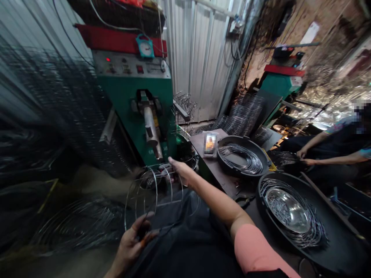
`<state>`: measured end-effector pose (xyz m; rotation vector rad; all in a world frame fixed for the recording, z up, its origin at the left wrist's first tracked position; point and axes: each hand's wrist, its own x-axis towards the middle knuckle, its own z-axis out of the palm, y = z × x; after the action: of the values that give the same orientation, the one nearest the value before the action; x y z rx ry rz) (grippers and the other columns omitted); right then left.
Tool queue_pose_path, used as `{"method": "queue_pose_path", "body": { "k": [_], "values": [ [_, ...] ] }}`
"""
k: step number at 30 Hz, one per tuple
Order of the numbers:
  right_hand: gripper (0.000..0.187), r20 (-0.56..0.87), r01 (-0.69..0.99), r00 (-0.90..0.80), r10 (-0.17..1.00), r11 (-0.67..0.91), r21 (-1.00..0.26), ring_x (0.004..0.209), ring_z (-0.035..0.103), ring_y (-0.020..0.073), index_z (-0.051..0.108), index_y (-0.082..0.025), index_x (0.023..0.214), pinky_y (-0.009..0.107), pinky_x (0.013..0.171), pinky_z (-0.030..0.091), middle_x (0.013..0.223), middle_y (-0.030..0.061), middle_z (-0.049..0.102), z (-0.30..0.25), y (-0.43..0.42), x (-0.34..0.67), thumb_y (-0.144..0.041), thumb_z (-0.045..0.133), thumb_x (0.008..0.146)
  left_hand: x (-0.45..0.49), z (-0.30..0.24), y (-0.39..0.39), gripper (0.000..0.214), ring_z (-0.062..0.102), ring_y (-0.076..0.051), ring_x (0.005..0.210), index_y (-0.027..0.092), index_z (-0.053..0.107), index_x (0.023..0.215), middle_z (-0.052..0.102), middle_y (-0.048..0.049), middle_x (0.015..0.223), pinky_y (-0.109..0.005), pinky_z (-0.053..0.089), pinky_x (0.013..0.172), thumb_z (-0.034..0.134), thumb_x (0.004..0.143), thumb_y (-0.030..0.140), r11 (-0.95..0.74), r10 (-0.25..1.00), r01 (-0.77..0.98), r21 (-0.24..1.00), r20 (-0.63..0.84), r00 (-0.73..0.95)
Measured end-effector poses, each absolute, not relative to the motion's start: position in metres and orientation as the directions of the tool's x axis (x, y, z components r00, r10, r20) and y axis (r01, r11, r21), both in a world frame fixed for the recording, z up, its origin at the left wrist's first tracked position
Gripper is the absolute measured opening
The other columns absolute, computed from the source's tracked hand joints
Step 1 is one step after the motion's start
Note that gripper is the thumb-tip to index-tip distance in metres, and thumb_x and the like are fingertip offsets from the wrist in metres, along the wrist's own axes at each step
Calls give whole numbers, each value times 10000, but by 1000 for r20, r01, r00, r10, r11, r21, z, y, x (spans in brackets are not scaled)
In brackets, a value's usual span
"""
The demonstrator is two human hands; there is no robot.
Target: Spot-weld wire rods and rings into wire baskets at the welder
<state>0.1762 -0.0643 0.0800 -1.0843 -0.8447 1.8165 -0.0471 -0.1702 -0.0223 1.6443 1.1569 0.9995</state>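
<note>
A wire frame point(157, 189) with curved ribs hangs in front of the person's dark-clad lap, just below the spindle point(151, 131) of a green machine point(124, 96). The right hand point(180, 170), its arm reaching across from a pink sleeve point(255, 247), grasps the frame's far upper end. The left hand point(135, 239) is half curled at the near lower end; shadow and blur leave its hold unclear. To the right, a surface point(198, 139) carries a phone point(210, 145) beside a black pan point(242, 173) of wire rings. Nearer, a larger black pan point(343, 231) holds more wire around a steel bowl point(303, 222). Beyond, another person's hands point(305, 157) handle dark pieces.
</note>
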Motion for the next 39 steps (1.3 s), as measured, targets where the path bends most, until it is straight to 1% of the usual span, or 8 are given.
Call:
{"method": "queue_pose_path", "body": {
  "k": [4,8,13,16,21,24,33,39],
  "values": [
    [467,-205,-48,-226,952,-222,-974,571,560,112,624,-120,944,234,551,462,690,43,650,80,-61,219,-511,378,876,-37,1,-164,494,544,-148,613,219,641,948,589,2,678,-241,444,585,786,505,383,67,997,22,997,-68,43],
    [340,37,187,-195,980,75,-979,819,601,137,643,-165,985,273,793,459,873,20,672,83,-73,277,-412,600,755,-36,-1,-155,513,391,-74,444,208,592,977,490,52,572,-186,305,408,765,544,421,203,979,-174,963,-204,14],
    [291,34,337,-197,980,100,-936,840,603,158,660,-169,956,295,802,459,900,16,673,71,-89,304,-342,631,723,-29,-7,-146,432,255,-37,387,223,541,1000,351,105,483,-160,220,382,722,644,389,212,976,-352,912,-215,31],
    [262,13,436,-216,976,109,-893,830,604,165,659,-163,952,298,784,462,885,24,675,57,-87,304,-323,588,757,-27,-7,-144,401,233,-31,383,218,547,992,356,103,484,-158,208,375,719,660,363,179,982,-395,901,-187,17],
    [213,58,643,-88,994,101,-759,835,605,174,677,-163,886,311,804,449,872,37,684,20,-70,317,-148,524,739,-35,-7,-146,407,256,-25,380,215,564,981,408,88,500,-158,236,386,728,647,380,149,985,-410,900,-171,-16],
    [230,21,640,-144,989,109,-761,838,611,173,681,-157,884,311,811,450,874,43,690,-4,-64,322,-114,535,711,-40,-6,-148,419,254,-21,366,219,577,950,402,91,475,-157,243,392,746,614,402,164,982,-428,889,-190,-19],
    [241,33,454,-436,899,252,-855,836,611,157,699,-162,889,293,782,471,887,70,669,-13,-72,313,-315,533,805,-58,3,-150,571,285,-22,360,198,617,907,446,74,469,-169,302,401,816,438,454,249,943,-453,856,-321,-88],
    [297,120,532,-472,874,390,-752,873,595,155,694,-179,916,289,797,467,940,81,633,0,-75,303,-384,490,848,-80,-6,-148,427,211,-4,334,205,629,866,387,90,445,-148,245,367,772,534,432,271,944,-514,814,-329,-23]
  ]
}}
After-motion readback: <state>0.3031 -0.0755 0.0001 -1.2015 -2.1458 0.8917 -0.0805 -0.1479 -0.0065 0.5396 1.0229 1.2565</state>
